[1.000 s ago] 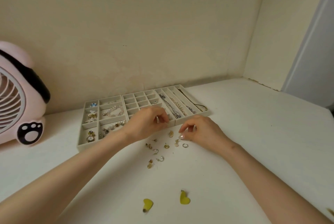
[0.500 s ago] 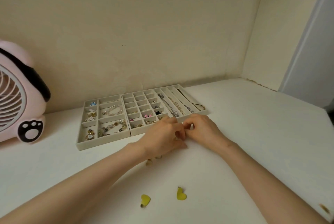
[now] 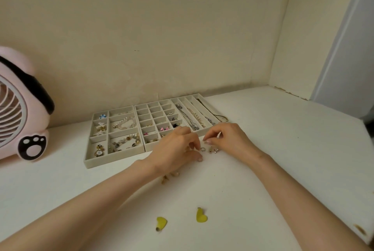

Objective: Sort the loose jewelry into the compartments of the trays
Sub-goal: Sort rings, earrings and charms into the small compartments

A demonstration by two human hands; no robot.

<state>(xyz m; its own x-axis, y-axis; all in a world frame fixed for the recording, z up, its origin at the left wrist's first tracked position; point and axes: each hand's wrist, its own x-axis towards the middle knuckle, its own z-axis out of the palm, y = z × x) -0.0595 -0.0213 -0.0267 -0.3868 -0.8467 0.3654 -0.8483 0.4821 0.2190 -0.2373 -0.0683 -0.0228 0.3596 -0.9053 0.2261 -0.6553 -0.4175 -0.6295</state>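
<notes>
Three beige trays stand side by side at the wall: a wide-compartment tray (image 3: 113, 162) with bracelets and a watch, a small-grid tray (image 3: 141, 123) with earrings, and a long-slot tray (image 3: 199, 96) with chains. Loose jewelry lies in front of them: a small silver ring (image 3: 202, 149), gold pieces (image 3: 213, 150) and more gold pieces (image 3: 165, 179) partly under my left wrist. My left hand (image 3: 176, 151) reaches down with curled fingers, its fingertips and thumb closing round the ring. My right hand (image 3: 230, 139) hovers just right of it with thumb and forefinger pinched together; what they hold is too small to see.
Two yellow heart-shaped pieces (image 3: 162, 222) (image 3: 201, 215) lie on the white table near me. A pink fan (image 3: 20, 113) stands at the far left. The wall runs right behind the trays. A small brown object (image 3: 360, 229) sits at the table's right edge.
My left hand came off the grid tray and down onto the loose pieces. Both hands met half a second ago and have drawn slightly apart, uncovering the ring and gold pieces.
</notes>
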